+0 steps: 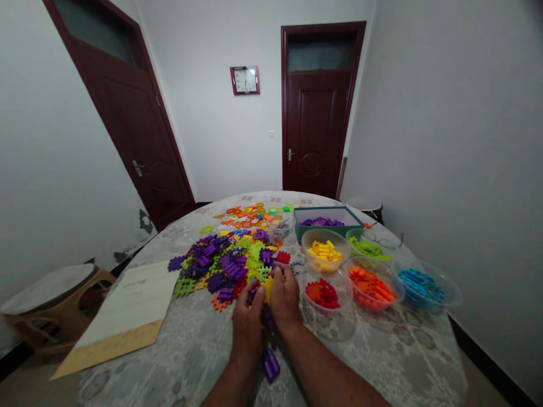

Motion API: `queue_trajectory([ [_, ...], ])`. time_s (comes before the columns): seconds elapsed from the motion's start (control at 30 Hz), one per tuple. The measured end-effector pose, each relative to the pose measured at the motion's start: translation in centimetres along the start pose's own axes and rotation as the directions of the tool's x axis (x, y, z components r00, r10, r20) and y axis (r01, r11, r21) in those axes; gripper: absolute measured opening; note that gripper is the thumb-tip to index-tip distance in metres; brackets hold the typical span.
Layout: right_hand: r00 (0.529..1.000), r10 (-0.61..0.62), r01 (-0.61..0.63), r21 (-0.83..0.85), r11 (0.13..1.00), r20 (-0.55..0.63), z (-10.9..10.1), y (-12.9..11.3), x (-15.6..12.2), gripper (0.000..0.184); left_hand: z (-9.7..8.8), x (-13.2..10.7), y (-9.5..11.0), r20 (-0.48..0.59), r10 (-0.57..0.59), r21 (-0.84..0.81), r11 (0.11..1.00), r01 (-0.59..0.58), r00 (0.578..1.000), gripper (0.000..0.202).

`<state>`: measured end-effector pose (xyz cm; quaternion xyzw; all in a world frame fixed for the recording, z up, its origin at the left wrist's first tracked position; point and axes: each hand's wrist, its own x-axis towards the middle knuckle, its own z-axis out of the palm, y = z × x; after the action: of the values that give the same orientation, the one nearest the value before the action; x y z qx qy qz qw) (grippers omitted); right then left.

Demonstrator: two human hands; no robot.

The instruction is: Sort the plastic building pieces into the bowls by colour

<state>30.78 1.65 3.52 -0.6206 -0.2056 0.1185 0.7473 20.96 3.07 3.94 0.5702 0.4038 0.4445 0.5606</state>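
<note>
My left hand [247, 317] and my right hand [285, 295] are close together at the near edge of a pile of plastic building pieces [233, 265]. Between them is a yellow building piece [268, 289], with the fingers of both hands closed on it. Its far side is partly hidden by the fingers. A purple piece [269, 319] lies just below, between my wrists, and a purple ribbed piece [270, 365] lies nearer to me, between my forearms. The pile mixes purple, green, yellow, red and orange toothed pieces.
Clear bowls at right hold yellow pieces [324, 250], red pieces [322, 293], orange pieces [370, 285], blue pieces [421, 284] and green pieces [367, 247]. Behind stands a green box [352, 230] with purple pieces. Paper sheets [127, 299] lie left; a stool [55, 282] stands beyond.
</note>
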Motion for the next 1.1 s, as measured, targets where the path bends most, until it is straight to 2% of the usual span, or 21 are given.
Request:
queue_trajectory([
  [0.13, 1.000, 0.019, -0.018, 0.041, 0.999, -0.010, 0.1, 0.4, 0.3, 0.036, -0.2, 0.2, 0.7, -0.004, -0.030, -0.030, 0.999, 0.030, 1.000, 0.058],
  [0.27, 0.999, 0.030, -0.029, 0.048, 0.998, -0.023, 0.2, 0.7, 0.4, 0.036, 0.1, -0.1, 1.3, -0.033, 0.001, 0.007, 1.000, 0.000, 0.999, 0.054],
  [0.53, 0.999, -0.043, 0.043, 0.000, 0.999, 0.009, 0.2, 1.3, 0.0, 0.041, 0.8, -0.7, 0.4, -0.069, 0.097, 0.128, 0.988, -0.087, 0.993, 0.049],
  [0.73, 1.000, 0.010, -0.010, 0.037, 0.999, -0.001, 0.0, 1.6, 0.3, 0.042, 1.2, -1.2, 1.0, -0.082, 0.072, 0.103, 0.993, -0.064, 0.994, 0.056],
  [0.9, 1.000, 0.004, -0.004, 0.013, 1.000, -0.029, 0.1, 1.0, 0.3, 0.039, 0.8, -0.5, 0.6, -0.099, 0.100, 0.112, 0.990, -0.089, 0.990, 0.040],
  [1.0, 0.999, 0.005, -0.004, 0.010, 1.000, -0.043, 0.2, 0.6, 0.2, 0.039, 0.5, 0.1, 0.2, -0.134, 0.058, 0.055, 0.997, -0.051, 0.989, 0.032],
  [1.1, 0.999, 0.037, -0.035, 0.056, 0.998, -0.032, 0.4, 0.1, 0.3, 0.040, 0.4, 0.5, 0.1, -0.154, -0.038, -0.100, 0.995, 0.023, 0.987, 0.032],
])
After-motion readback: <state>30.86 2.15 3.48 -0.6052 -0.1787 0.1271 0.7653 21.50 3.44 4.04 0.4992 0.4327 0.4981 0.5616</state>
